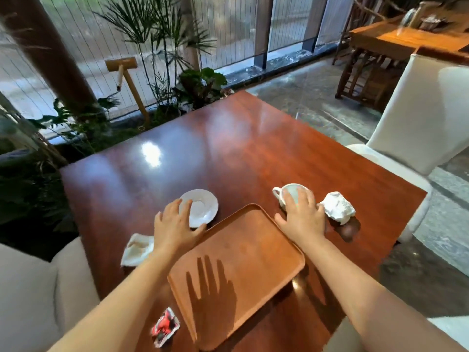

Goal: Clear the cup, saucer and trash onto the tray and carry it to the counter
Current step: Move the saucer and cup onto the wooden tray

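Note:
An orange-brown tray lies on the red-brown table right in front of me, with nothing on it. A white saucer sits just past the tray's left corner; my left hand rests on its near-left edge, fingers apart. Beyond the tray's right corner stands a white cup. My right hand lies over its near rim, thumb spread away. A crumpled white napkin is right of the cup. A flat napkin and a red wrapper lie left of the tray.
A white chair stands at the table's right side and a pale cushioned seat at its near left. Green plants and a window wall are behind the table. Another wooden table stands at the far right across a stone floor.

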The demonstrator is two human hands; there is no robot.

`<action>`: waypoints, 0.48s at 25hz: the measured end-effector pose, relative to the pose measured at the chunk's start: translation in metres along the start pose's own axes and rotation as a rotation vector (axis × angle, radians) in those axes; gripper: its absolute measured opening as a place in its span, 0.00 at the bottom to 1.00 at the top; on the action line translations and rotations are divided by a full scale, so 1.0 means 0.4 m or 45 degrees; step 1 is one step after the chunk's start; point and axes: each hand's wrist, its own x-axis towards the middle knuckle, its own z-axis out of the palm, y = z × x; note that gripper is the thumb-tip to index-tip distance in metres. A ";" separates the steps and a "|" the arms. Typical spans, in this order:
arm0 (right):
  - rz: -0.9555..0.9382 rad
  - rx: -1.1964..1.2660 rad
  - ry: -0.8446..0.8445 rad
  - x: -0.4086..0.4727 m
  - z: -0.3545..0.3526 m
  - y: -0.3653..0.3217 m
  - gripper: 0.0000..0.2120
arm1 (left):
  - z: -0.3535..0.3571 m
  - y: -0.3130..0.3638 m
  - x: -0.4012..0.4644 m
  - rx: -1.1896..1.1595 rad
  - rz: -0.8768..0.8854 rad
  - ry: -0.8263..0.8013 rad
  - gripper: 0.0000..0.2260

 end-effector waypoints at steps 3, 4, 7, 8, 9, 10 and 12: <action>0.074 -0.084 -0.160 0.114 0.059 0.053 0.35 | 0.072 0.017 0.106 -0.051 -0.167 -0.124 0.35; 0.092 -0.100 -0.206 0.139 0.075 0.066 0.36 | 0.092 0.021 0.136 -0.070 -0.231 -0.219 0.37; 0.162 -0.062 -0.316 0.181 0.115 0.094 0.40 | 0.149 0.037 0.220 -0.126 -0.393 -0.471 0.47; 0.183 -0.030 -0.337 0.187 0.123 0.098 0.40 | 0.169 0.039 0.239 -0.122 -0.410 -0.531 0.49; 0.200 -0.006 -0.340 0.190 0.128 0.099 0.41 | 0.182 0.043 0.255 -0.092 -0.403 -0.581 0.51; 0.208 0.003 -0.322 0.190 0.130 0.098 0.41 | 0.194 0.043 0.267 -0.053 -0.395 -0.626 0.53; 0.199 0.000 -0.267 0.195 0.134 0.096 0.40 | 0.205 0.039 0.282 -0.020 -0.429 -0.685 0.53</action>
